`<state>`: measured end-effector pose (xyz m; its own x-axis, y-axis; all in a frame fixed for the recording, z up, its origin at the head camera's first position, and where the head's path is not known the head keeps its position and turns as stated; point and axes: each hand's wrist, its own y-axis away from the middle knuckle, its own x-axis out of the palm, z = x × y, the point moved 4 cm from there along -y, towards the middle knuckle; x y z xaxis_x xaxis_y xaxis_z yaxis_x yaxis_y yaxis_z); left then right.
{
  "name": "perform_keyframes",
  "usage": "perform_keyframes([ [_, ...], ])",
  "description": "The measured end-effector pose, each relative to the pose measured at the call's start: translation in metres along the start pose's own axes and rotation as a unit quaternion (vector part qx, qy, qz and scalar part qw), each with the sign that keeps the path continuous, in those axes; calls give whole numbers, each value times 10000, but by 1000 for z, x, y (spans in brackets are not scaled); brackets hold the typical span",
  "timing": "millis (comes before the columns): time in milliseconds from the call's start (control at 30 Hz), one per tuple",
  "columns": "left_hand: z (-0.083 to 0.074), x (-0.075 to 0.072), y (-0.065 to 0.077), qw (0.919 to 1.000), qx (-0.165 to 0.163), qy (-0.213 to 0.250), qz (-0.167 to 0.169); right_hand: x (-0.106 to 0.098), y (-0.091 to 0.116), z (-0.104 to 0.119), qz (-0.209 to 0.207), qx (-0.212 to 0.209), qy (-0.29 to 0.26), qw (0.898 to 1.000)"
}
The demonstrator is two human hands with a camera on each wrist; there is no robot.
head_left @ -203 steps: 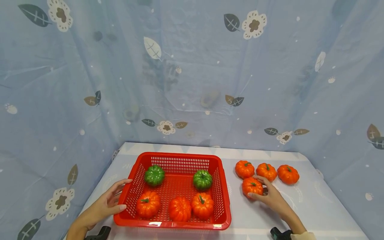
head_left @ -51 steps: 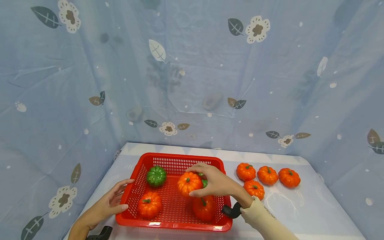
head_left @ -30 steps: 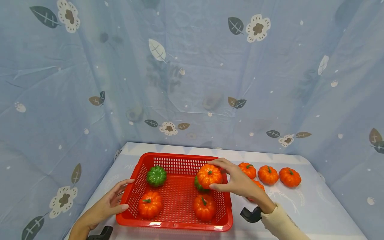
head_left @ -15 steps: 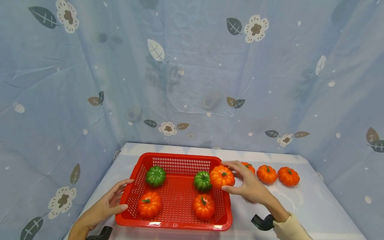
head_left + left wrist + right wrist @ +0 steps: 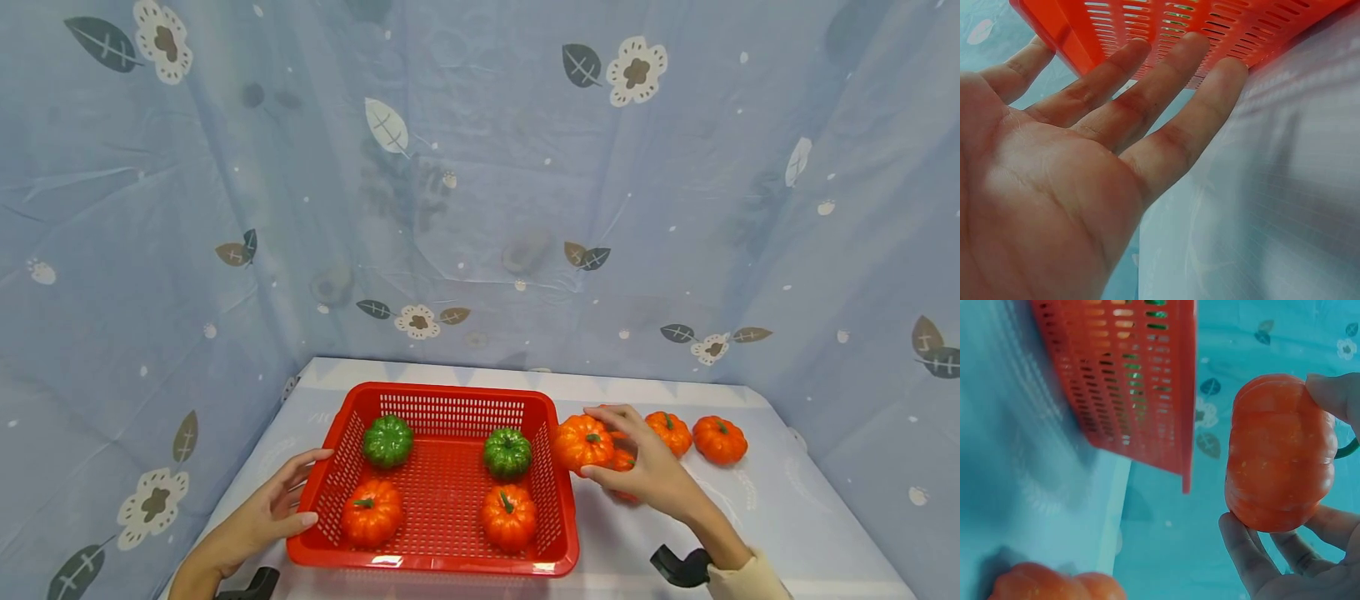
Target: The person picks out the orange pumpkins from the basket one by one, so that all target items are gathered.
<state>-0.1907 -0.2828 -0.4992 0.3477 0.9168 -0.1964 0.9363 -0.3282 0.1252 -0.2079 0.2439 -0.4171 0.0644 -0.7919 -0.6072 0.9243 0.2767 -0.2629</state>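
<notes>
My right hand point(image 5: 647, 467) grips an orange toy pumpkin point(image 5: 582, 443) between thumb and fingers, raised just outside the right rim of the red plastic basket point(image 5: 431, 561). In the right wrist view this pumpkin point(image 5: 1279, 456) hangs beside the basket wall, apart from it, its green stem towards the palm. My left hand point(image 5: 258, 518) lies at the basket's left side, and its extended fingers point(image 5: 1179, 134) meet the slotted wall in the left wrist view. Inside the basket are two green pumpkins point(image 5: 387, 441) at the back and two orange pumpkins point(image 5: 509, 517) at the front.
Right of the basket, several orange pumpkins sit on the white table point(image 5: 795, 508). The far-right pumpkin point(image 5: 720, 440) shows fully; others are partly hidden behind the right hand and the held pumpkin. A blue patterned curtain point(image 5: 480, 208) surrounds the table's back and sides.
My right hand first held a pumpkin on the table, then lifted another from the basket's front and carried it rightward over the rim. My left hand stays against the basket.
</notes>
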Motion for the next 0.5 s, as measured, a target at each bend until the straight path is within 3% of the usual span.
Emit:
perform_keyframes([
  [267,1,-2,0,10000,4,-2,55,-10,14,-19,-161,676,-126,9975],
  [500,1,-2,0,10000,-6,-54,31,-22,28,-34,-320,760,55,9966],
])
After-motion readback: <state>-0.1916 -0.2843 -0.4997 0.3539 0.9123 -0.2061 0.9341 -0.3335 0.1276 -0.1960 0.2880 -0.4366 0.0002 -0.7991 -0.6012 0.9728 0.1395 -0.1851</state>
